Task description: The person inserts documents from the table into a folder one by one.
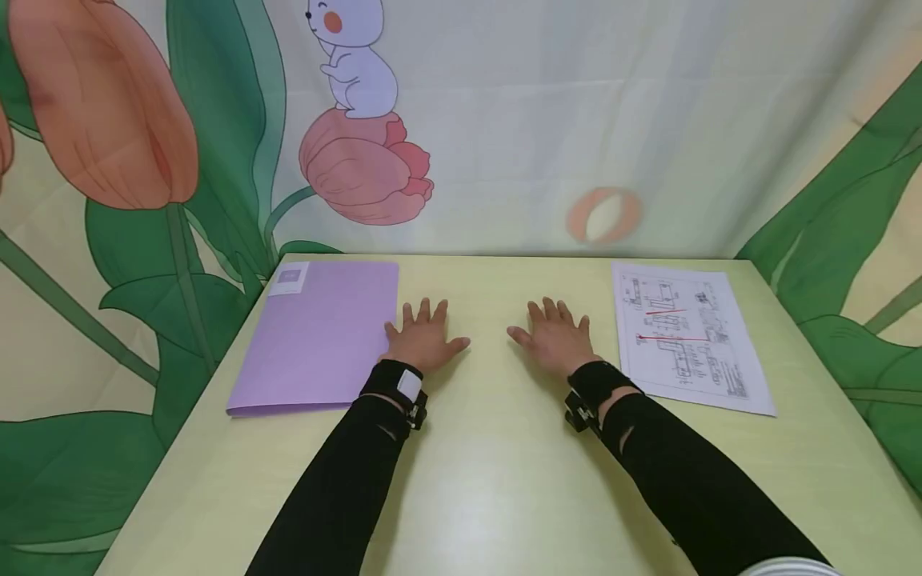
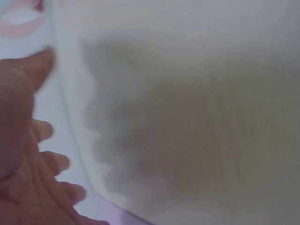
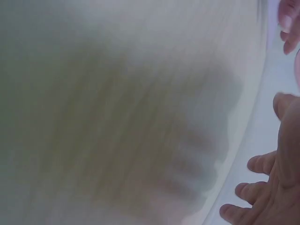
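Note:
Both hands reach forward over the pale table (image 1: 475, 480) with fingers spread and hold nothing. My left hand (image 1: 421, 340) is palm down beside the right edge of a purple folder (image 1: 324, 336), its little finger right at that edge in the head view. A white label (image 1: 290, 278) sits at the folder's upper left corner. My right hand (image 1: 558, 340) is to the left of a printed sheet (image 1: 695, 336) that carries black line drawings and red marks. Soft shadows of the hands fall on the tabletop in both wrist views, where the left palm (image 2: 23, 154) and right palm (image 3: 286, 173) show.
A hanging cloth (image 1: 504, 120) printed with tulips and a white animal stands behind the table's far edge and along its sides. Black bands with small cameras wrap both wrists. A white rounded edge (image 1: 788, 566) shows at the bottom right.

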Available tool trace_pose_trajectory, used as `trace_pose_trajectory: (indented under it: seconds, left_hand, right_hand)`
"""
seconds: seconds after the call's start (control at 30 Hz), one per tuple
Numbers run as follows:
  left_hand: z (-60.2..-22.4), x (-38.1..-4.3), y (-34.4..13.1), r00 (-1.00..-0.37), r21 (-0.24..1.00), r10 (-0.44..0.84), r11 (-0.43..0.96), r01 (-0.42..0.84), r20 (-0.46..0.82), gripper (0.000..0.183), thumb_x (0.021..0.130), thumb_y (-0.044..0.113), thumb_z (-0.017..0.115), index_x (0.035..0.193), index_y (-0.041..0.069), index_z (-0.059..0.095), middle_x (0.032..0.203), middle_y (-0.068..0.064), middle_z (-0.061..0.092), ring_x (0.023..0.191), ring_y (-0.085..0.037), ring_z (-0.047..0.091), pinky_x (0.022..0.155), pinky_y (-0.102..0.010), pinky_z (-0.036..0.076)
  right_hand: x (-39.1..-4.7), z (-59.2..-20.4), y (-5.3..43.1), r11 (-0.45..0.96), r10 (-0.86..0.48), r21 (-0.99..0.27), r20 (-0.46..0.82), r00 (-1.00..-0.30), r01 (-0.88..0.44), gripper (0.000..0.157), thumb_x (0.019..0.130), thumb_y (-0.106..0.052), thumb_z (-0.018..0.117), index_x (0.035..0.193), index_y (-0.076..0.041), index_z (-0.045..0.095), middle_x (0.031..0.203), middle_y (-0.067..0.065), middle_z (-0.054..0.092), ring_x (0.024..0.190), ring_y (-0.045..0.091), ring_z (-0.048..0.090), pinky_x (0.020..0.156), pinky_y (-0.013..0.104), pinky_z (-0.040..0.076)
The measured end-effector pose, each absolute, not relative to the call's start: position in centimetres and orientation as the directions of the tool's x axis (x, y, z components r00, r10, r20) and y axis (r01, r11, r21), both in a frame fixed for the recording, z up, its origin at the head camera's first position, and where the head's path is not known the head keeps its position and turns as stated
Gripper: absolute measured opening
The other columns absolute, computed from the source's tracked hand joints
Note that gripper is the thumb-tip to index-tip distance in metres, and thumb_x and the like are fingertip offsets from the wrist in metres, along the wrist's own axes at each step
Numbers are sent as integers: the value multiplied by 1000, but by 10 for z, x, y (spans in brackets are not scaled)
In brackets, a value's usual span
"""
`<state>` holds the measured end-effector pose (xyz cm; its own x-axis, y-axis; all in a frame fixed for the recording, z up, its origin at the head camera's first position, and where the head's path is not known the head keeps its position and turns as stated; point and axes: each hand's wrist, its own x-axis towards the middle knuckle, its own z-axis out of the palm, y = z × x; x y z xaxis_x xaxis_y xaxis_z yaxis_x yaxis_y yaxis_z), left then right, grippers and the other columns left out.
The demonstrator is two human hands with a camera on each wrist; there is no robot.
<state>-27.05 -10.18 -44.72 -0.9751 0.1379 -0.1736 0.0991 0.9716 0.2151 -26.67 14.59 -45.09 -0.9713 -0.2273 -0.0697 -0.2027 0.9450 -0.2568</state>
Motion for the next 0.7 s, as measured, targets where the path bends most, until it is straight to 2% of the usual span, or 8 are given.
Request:
trace_pose_trajectory:
  seconds: [0.2,0.4,0.57,0.7]
  left_hand:
    - [-429,-252,-134,-984,320,123,944,78,-125,88,92,58,52,156,14,11,161,-19,8,143,-45,5,106,-76,10]
    - [-425,-230,-168,-989,339,104,939,61,-110,85,92,49,57,154,6,17,160,-24,10,143,-47,7,104,-78,11]
    - [-425,-221,-198,-990,319,88,946,49,-108,81,91,47,59,152,6,25,159,-23,16,142,-48,8,100,-82,8]
    - [-430,-221,-224,-999,271,26,963,13,-42,93,83,53,67,151,5,26,157,-26,21,141,-51,7,97,-84,1]
  right_hand:
    - [-257,-450,132,909,-260,-338,-2,-966,-244,76,99,-61,32,148,-3,33,153,24,29,140,43,22,107,72,20]
    - [-235,-449,124,878,-300,-372,60,-952,-300,69,100,-54,38,140,2,43,145,27,41,134,44,35,105,66,32]
    - [-217,-451,115,861,-342,-375,71,-937,-343,68,99,-54,42,138,2,46,144,27,44,133,43,36,104,66,32]
    - [-208,-452,109,860,-377,-358,39,-926,-365,70,98,-54,44,141,0,43,146,26,41,135,45,32,102,72,29]
